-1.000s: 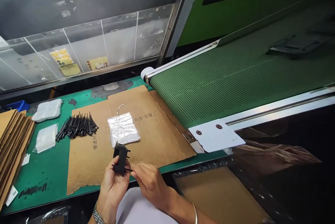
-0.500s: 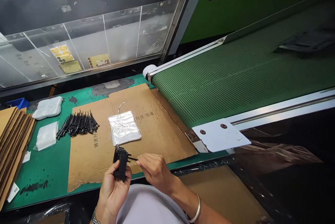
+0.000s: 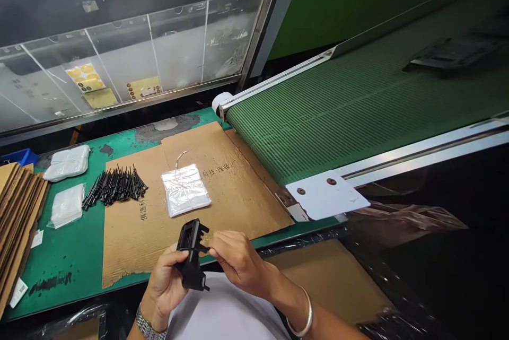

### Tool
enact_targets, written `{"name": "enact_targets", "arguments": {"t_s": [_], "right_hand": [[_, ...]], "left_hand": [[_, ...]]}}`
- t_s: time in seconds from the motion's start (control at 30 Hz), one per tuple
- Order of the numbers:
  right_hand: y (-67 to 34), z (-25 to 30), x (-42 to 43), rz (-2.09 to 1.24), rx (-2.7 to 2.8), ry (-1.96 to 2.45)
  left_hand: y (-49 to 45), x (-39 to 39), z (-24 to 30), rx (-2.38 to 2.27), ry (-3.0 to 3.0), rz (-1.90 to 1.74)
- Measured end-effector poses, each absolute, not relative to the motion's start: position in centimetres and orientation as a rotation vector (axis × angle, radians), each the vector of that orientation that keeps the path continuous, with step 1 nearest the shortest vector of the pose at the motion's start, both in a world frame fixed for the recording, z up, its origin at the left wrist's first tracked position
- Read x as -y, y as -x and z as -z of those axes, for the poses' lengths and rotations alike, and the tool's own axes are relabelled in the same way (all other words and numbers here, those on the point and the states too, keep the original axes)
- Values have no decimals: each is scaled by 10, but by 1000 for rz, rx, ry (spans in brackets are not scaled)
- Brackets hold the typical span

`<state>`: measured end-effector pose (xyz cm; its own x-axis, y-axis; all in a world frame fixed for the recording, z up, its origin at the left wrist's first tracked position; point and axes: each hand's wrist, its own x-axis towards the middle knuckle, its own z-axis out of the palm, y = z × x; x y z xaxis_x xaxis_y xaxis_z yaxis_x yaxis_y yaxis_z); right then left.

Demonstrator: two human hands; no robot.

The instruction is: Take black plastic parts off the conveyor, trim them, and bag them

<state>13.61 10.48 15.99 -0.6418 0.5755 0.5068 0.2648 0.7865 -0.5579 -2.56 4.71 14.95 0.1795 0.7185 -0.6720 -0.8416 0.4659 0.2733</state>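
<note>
My left hand (image 3: 167,279) grips a black plastic part (image 3: 191,253) near the table's front edge, holding it tilted with its prongs pointing right. My right hand (image 3: 234,260) is closed in a pinch at the part's right side, on what looks like a thin black pin. A pile of black pins (image 3: 115,186) lies on the green table (image 3: 75,255) to the left. A stack of clear plastic bags (image 3: 185,197) rests on the flattened cardboard sheet (image 3: 238,197).
A green conveyor belt (image 3: 338,112) runs off to the right, a dark part (image 3: 449,56) lying far up it. White bag packs (image 3: 68,162) and stacked cardboard (image 3: 16,212) sit at the left. A lined carton (image 3: 338,287) stands below the table's edge.
My left hand has turned the black part from upright to tilted and lowered it. My right hand stays pinched at its side, having shifted slightly right.
</note>
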Motion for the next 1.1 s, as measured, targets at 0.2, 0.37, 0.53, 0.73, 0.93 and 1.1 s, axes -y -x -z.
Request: {"name": "enact_targets", "arguments": {"t_s": [0.2, 0.37, 0.53, 0.73, 0.93, 1.1], "right_hand": [[-133, -158, -97, -341, 2327, 549], [-132, -159, -97, -283, 2338, 591], [-135, -159, -99, -301, 2393, 489], [-143, -160, -92, -413, 2462, 307], [-138, -162, -92, -677, 2223, 563], [-128, -160, -89, -696, 2237, 632]], "left_hand": [[12, -51, -146, -879, 207, -1190], [8, -52, -146, -877, 203, -1232], [6, -51, -149, -949, 256, -1204], [10, -52, -154, -1034, 289, -1138], [6, -52, -153, -1091, 248, -1317], [-1, -51, -150, -1075, 236, -1385]]}}
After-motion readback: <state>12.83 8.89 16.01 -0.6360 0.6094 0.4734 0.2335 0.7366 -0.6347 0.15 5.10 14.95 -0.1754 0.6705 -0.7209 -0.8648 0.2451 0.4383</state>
